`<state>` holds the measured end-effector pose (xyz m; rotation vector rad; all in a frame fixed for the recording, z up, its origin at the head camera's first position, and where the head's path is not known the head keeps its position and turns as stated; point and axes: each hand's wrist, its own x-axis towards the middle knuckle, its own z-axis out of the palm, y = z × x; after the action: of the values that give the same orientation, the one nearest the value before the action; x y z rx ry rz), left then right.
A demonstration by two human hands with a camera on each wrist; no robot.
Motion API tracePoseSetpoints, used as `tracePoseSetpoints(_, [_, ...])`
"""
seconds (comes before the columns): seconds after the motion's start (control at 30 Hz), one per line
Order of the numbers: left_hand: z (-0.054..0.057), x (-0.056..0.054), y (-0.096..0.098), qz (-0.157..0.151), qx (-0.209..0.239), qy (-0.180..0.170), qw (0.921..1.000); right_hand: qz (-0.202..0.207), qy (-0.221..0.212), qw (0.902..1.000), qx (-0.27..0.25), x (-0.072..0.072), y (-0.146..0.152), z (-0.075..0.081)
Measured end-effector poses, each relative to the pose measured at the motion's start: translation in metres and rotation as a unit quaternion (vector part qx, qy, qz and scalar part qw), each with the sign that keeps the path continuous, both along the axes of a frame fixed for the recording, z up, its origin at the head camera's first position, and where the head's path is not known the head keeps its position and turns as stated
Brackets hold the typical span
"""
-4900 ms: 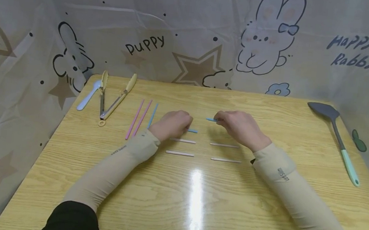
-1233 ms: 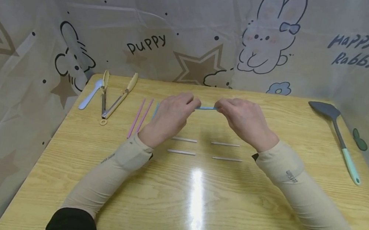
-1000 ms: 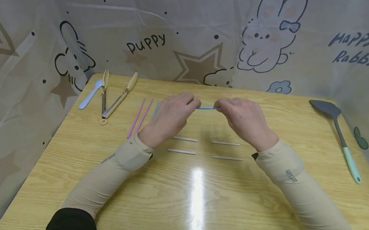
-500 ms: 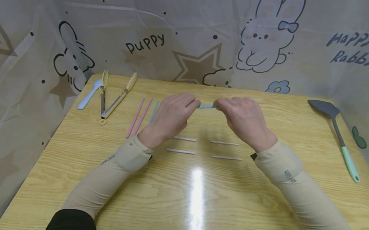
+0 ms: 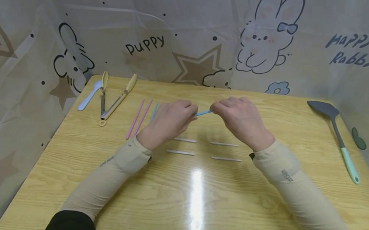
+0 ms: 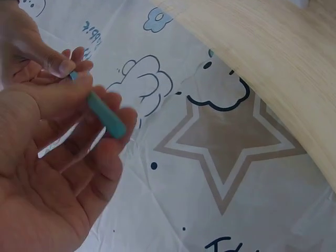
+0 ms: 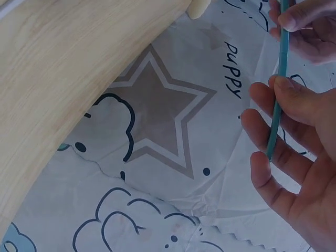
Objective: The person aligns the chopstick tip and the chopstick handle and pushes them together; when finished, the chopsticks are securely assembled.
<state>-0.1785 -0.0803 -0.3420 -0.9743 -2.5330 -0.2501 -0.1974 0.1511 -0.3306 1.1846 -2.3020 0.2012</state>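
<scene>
A thin, straw-like blue stick (image 5: 203, 112) spans the gap between both hands above the table, sloping down toward the left. My left hand (image 5: 170, 122) pinches one end; my right hand (image 5: 243, 122) pinches the other. In the left wrist view, the stick's rounded end (image 6: 106, 115) sticks out past the left thumb. The right wrist view shows the stick (image 7: 277, 105) running from the right thumb and fingers to the left hand (image 7: 312, 31). Several short whitish sticks, including one at front left (image 5: 181, 152), lie in two rows below the hands.
Two pink sticks (image 5: 135, 119) and another blue stick (image 5: 154, 111), partly hidden, lie beside the left hand. Tongs (image 5: 117, 104) and a light-blue spoon-like utensil (image 5: 89, 96) lie at the back left. A spatula (image 5: 338, 131) lies along the right side.
Earlier, separate blue pieces showed at each hand; now one blue length spans both, raised. In the last half second the left hand dropped slightly and the stick tilted.
</scene>
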Motion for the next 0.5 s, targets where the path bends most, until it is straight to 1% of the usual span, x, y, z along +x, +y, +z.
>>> tracePoseSetpoints(0.17, [0.000,0.000,0.001,-0.008,-0.008,-0.002,0.9999,0.012,-0.004,0.9998,0.013,0.001,-0.004,0.000])
tracePoseSetpoints(0.33, [0.001,0.001,0.003,-0.025,0.009,-0.006,0.9996,0.022,0.004,0.9994,0.025,0.004,-0.009,0.000])
tracePoseSetpoints(0.5, [0.003,0.002,0.006,-0.040,0.023,-0.019,0.9988,0.028,0.011,0.9989,0.036,0.005,-0.013,0.000])
